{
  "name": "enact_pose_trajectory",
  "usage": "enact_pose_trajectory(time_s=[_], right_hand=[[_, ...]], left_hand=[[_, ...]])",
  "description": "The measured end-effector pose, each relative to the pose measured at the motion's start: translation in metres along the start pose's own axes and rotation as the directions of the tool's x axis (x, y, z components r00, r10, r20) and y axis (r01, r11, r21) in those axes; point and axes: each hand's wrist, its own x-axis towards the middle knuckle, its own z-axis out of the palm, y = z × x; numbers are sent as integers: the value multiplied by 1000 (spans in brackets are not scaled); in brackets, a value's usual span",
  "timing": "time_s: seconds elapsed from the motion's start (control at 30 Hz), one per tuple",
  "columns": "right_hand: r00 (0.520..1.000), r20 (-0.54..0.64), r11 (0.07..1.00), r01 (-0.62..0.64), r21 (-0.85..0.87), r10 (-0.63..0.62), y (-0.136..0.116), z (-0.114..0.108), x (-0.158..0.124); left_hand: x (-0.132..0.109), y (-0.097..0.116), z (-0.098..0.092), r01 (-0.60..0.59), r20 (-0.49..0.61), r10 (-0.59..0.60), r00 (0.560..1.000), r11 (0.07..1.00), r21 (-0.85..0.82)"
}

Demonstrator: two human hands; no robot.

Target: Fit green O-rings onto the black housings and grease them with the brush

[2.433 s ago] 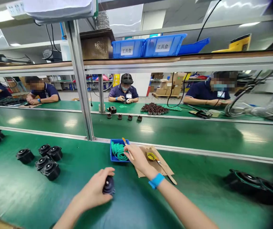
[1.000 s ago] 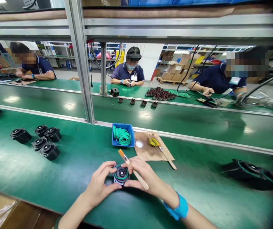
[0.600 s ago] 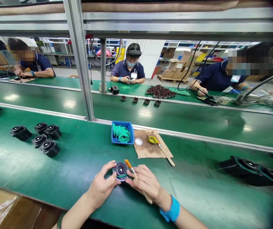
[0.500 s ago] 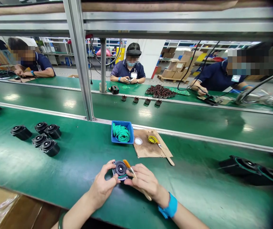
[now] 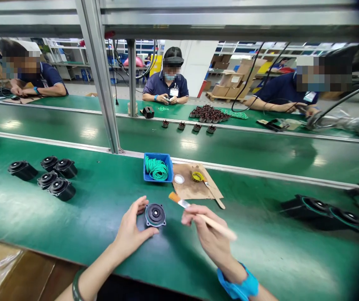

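A round black motor housing (image 5: 155, 215) with a green ring round its rim stands on the green bench in front of me. My left hand (image 5: 133, 223) curves beside it, fingers and thumb spread apart. The thumb is by the housing's lower edge; whether it touches is hard to tell. In my right hand (image 5: 205, 225) is a paintbrush (image 5: 217, 225) with a pale wooden handle, its orange bristles pointing up and left, clear of the housing. A blue bin (image 5: 145, 174) of green rings lies beyond, beside a cardboard sheet (image 5: 184, 191).
On the cardboard are a yellow tin (image 5: 197, 177), a white lid (image 5: 178, 179) and another brush (image 5: 214, 194). Several black housings (image 5: 62, 189) stand at left, more housings (image 5: 314, 209) at right. A metal post (image 5: 99, 79) rises ahead. Co-workers sit across the line.
My right hand has drawn away to the right, bringing the brush off the housing. The housing now rests on the bench, and my left hand's grip has loosened.
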Motion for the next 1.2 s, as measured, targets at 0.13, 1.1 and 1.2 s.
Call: enact_pose_trajectory(time_s=[0.13, 1.1, 1.2], right_hand=[[969, 9, 967, -246, 58, 246, -16, -1, 1], [876, 469, 928, 74, -364, 114, -11, -2, 49], [807, 580, 928, 126, -350, 109, -17, -7, 58]], left_hand=[[9, 6, -5, 47, 88, -54, 995, 996, 82], [9, 20, -5, 3, 127, -18, 992, 993, 119], [7, 21, -4, 3, 137, -18, 990, 994, 108]])
